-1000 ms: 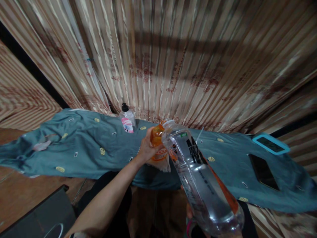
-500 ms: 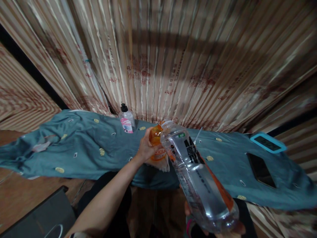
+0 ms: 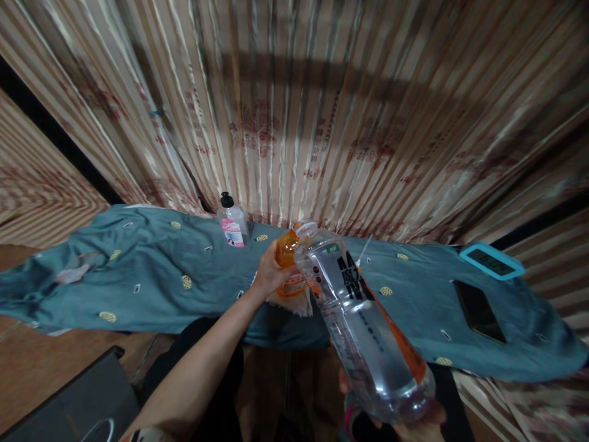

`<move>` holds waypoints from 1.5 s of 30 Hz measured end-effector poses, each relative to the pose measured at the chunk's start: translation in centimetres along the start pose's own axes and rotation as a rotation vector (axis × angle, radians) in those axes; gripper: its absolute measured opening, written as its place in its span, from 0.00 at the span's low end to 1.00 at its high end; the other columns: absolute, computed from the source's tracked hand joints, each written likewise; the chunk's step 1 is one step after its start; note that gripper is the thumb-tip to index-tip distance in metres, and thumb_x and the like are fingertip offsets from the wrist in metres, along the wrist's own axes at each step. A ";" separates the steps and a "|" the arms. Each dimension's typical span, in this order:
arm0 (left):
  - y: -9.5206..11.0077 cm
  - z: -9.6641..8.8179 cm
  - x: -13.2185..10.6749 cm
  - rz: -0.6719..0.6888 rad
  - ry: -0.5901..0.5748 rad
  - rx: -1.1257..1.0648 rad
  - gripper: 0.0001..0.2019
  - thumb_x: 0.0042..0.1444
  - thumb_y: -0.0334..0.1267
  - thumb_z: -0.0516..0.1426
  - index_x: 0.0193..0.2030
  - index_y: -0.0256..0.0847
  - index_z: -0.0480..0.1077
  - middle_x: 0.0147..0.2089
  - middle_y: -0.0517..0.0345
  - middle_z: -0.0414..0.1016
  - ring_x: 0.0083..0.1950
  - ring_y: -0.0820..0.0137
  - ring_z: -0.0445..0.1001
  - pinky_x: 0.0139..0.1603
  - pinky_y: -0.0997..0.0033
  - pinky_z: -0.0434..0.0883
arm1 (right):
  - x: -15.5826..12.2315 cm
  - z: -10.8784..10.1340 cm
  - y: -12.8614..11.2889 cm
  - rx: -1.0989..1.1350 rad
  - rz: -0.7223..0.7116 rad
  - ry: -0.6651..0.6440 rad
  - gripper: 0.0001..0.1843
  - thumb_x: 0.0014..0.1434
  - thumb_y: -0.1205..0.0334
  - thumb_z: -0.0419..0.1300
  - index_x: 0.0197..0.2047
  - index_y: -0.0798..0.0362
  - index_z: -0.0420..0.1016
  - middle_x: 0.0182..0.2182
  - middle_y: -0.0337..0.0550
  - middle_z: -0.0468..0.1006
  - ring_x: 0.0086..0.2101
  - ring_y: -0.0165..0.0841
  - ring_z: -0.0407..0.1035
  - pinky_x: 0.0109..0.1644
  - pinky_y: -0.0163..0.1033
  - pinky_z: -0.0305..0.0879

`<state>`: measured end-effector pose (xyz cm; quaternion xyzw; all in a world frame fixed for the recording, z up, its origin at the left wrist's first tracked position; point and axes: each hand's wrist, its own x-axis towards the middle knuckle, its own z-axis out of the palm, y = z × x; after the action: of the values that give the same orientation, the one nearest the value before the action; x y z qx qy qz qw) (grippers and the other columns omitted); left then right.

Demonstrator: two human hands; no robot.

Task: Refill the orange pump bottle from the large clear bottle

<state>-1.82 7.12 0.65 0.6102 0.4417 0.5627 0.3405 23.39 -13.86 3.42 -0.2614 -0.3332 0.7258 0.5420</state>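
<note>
My left hand [image 3: 269, 273] is wrapped round a small orange bottle [image 3: 289, 258] that stands upright on a crumpled cloth or tissue [image 3: 294, 304] on the teal sheet [image 3: 151, 276]. My right hand [image 3: 391, 420], mostly hidden at the bottom edge, grips the base of a large clear plastic bottle [image 3: 363, 325] with a black and orange label. That big bottle is tilted, and its open mouth [image 3: 306, 230] touches the top of the orange bottle.
A pink-labelled pump bottle [image 3: 231, 222] stands at the back by the striped curtain [image 3: 294, 110]. A dark phone [image 3: 477, 310] and a blue-framed device [image 3: 492, 261] lie on the sheet at right. A dark box [image 3: 78, 405] sits at lower left.
The big bottle has tipped a little further, its base lower in view. The camera drifted slightly; the left hand keeps its hold.
</note>
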 end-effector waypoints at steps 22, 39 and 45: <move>0.8 0.5 -0.1 -0.047 0.052 -0.074 0.31 0.42 0.50 0.76 0.51 0.43 0.75 0.46 0.55 0.88 0.48 0.56 0.88 0.51 0.55 0.84 | -0.1 2.6 -0.9 0.038 0.152 0.168 0.48 0.32 0.29 0.85 0.49 0.54 0.92 0.36 0.64 0.86 0.32 0.40 0.82 0.27 0.29 0.76; 0.8 0.5 0.0 -0.100 0.042 -0.115 0.35 0.37 0.48 0.78 0.52 0.42 0.75 0.47 0.54 0.87 0.48 0.55 0.86 0.55 0.54 0.82 | -0.2 4.9 -2.2 0.105 0.181 0.210 0.48 0.27 0.34 0.89 0.46 0.57 0.90 0.35 0.63 0.86 0.36 0.43 0.84 0.26 0.30 0.76; 1.3 0.4 0.0 -0.108 0.042 -0.106 0.35 0.36 0.48 0.78 0.52 0.42 0.75 0.47 0.54 0.87 0.49 0.54 0.86 0.54 0.54 0.83 | -0.4 5.9 -2.8 0.101 0.233 0.223 0.47 0.23 0.33 0.88 0.44 0.53 0.91 0.35 0.60 0.86 0.37 0.39 0.84 0.26 0.27 0.73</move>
<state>-1.23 6.64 1.76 0.5547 0.4504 0.5789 0.3929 20.78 -14.90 9.36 -0.3495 -0.2015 0.7662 0.5001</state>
